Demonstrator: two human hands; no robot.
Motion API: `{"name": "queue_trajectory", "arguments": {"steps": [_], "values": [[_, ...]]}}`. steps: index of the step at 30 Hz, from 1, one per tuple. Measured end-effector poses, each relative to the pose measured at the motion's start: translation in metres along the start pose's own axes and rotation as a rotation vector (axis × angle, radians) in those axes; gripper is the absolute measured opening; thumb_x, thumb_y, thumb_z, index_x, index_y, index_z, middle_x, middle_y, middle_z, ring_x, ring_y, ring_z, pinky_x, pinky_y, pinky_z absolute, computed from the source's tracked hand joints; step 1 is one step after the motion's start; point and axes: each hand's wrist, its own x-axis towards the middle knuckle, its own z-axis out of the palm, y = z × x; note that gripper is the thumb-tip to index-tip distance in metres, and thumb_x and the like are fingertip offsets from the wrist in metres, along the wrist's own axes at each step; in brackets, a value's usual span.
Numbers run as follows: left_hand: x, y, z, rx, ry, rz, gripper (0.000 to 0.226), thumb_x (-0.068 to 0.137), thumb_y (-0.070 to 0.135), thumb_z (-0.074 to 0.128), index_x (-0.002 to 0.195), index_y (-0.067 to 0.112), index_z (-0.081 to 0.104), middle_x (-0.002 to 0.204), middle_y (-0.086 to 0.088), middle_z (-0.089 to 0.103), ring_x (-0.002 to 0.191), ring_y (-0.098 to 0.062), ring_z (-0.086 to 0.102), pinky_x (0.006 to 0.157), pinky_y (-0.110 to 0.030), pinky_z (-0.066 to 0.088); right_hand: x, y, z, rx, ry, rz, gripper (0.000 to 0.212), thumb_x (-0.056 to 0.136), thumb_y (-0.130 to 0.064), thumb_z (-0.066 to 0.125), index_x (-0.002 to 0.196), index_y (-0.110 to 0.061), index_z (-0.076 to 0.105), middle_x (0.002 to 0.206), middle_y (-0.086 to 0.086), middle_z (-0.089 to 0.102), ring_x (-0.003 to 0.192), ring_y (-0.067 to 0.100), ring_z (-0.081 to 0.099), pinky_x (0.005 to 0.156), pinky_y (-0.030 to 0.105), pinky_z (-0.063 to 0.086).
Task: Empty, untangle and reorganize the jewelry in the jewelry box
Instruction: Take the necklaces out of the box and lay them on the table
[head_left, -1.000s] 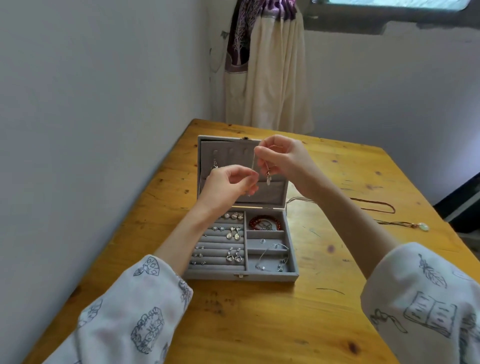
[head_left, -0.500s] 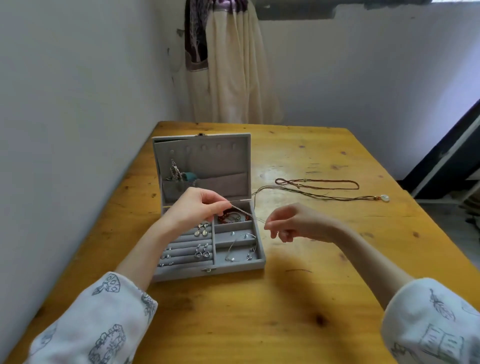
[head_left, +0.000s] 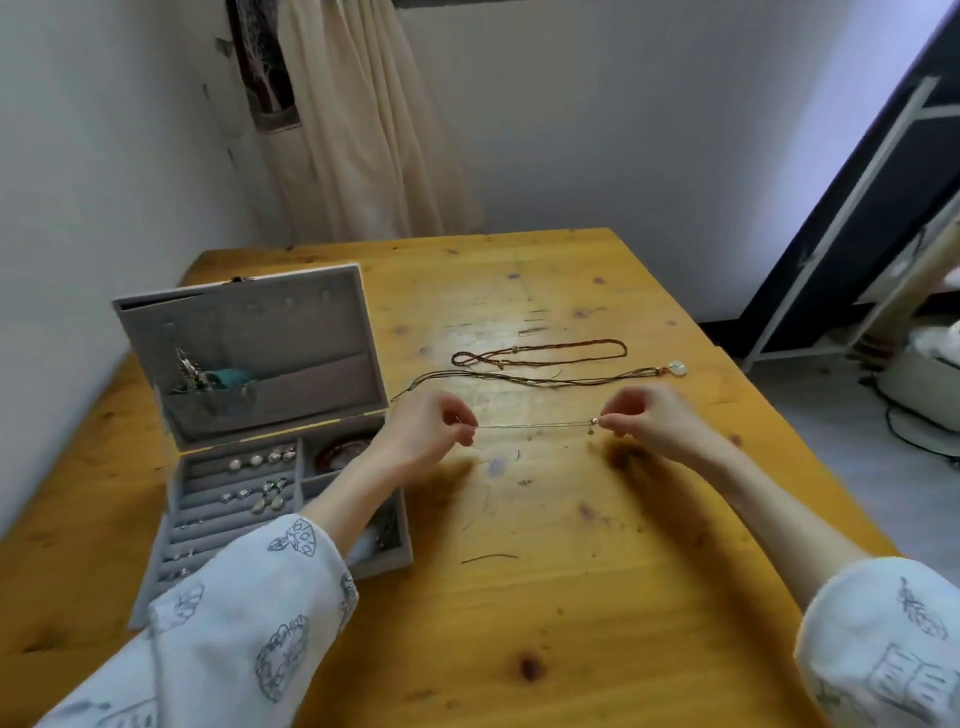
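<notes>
Head view: left hand (head_left: 434, 423) and right hand (head_left: 644, 418) each pinch one end of a thin silver chain (head_left: 535, 426), stretched nearly straight between them just above the wooden table (head_left: 571, 597), to the right of the open grey jewelry box (head_left: 249, 457). Both hands have fingers curled in a fine pinch, nothing else held. A small pendant or bead (head_left: 592, 422) hangs close to the right fingertips. The chain looks very light, limp and fine; likely slippery and easy to kink or snap if yanked, so gripping at the ends near clasp and pendant, as here, seems safest, with gentle tension only. It would probably drop into a heap and re-tangle if released carelessly. Two cord necklaces lie farther back on the table: a reddish-brown beaded cord (head_left: 540, 353) and a longer cord with a pale round pendant (head_left: 677, 368), near each other, apart from the hands. Hard to make out: the chain itself is barely visible mid-span, can't tell whether knots remain or if it is doubled. The left forearm and sleeve (head_left: 249, 613) cover the box's front right compartments. Lid pocket holds a teal item and metal pieces, blurred. Earrings in the ring rows are too small to sort by type.
</notes>
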Motion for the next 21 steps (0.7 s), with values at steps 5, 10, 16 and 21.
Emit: {"name": "queue_trajectory", "arguments": {"steps": [5,10,16,21], "values": [[0.033,0.002,0.021,0.099,0.058,0.016,0.009,0.086,0.017,0.061,0.089,0.015,0.069,0.094,-0.001,0.068,0.086,-0.012,0.057,0.084,-0.029,0.047,0.025,0.022,0.003,-0.157,0.158,-0.085,0.007,0.085,-0.014,0.063,0.088,-0.011,0.068,0.094,0.005,0.065,0.085,0.014,0.053,0.077,0.024,0.040],[0.049,-0.005,0.025,0.165,0.061,0.038,0.011,0.087,0.017,0.058,0.092,0.015,0.068,0.099,-0.002,0.064,0.087,-0.011,0.051,0.079,-0.024,0.040,0.042,0.032,0.007,-0.184,0.203,-0.145,0.008,0.084,-0.014,0.063,0.087,-0.009,0.068,0.091,0.002,0.055,0.082,0.012,0.046,0.077,0.020,0.032],[0.048,-0.010,0.023,0.190,0.135,0.071,0.013,0.088,0.013,0.057,0.095,0.011,0.067,0.097,-0.006,0.060,0.090,-0.020,0.055,0.084,-0.035,0.047,0.044,0.039,0.009,-0.182,0.229,-0.191,0.012,0.085,-0.016,0.062,0.092,-0.009,0.070,0.092,-0.001,0.051,0.083,0.010,0.046,0.078,0.019,0.032],[0.042,-0.012,0.020,0.236,0.125,0.056,0.025,0.089,0.019,0.055,0.112,0.009,0.062,0.103,-0.008,0.053,0.097,-0.023,0.054,0.089,-0.037,0.046,0.038,0.038,0.008,-0.189,0.222,-0.180,0.022,0.088,-0.017,0.059,0.108,-0.011,0.066,0.105,0.005,0.056,0.086,0.009,0.045,0.081,0.018,0.032]]}}
